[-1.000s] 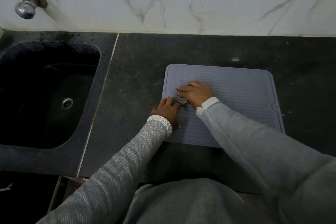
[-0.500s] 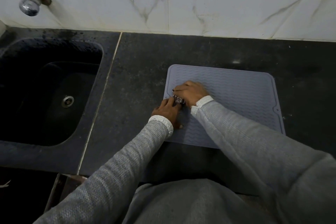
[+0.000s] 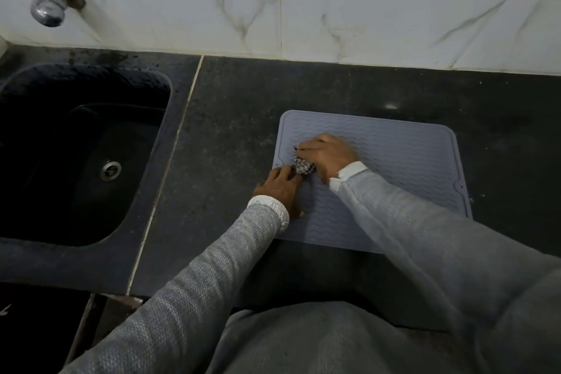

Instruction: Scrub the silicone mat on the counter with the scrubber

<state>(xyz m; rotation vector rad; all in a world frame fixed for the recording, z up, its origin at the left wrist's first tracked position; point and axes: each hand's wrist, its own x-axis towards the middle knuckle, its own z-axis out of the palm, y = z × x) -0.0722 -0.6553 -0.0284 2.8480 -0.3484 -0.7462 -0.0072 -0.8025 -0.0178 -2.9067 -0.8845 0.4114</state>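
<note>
A grey ribbed silicone mat (image 3: 403,167) lies flat on the dark counter (image 3: 230,118). My right hand (image 3: 328,155) grips a small metal scrubber (image 3: 303,167) and presses it on the mat near the left edge. My left hand (image 3: 280,188) rests on the mat's left edge, fingers flat, thumb on the mat, fingertips touching the scrubber. Most of the scrubber is hidden under my right palm.
A black sink (image 3: 82,155) with a metal drain (image 3: 110,171) sits to the left. A chrome tap (image 3: 45,6) juts from the marble-tiled wall (image 3: 364,24) behind the counter. The counter's front edge runs just below the mat.
My right hand with the scrubber has slid a little to the left over the mat. My left hand has stayed on the mat's left edge.
</note>
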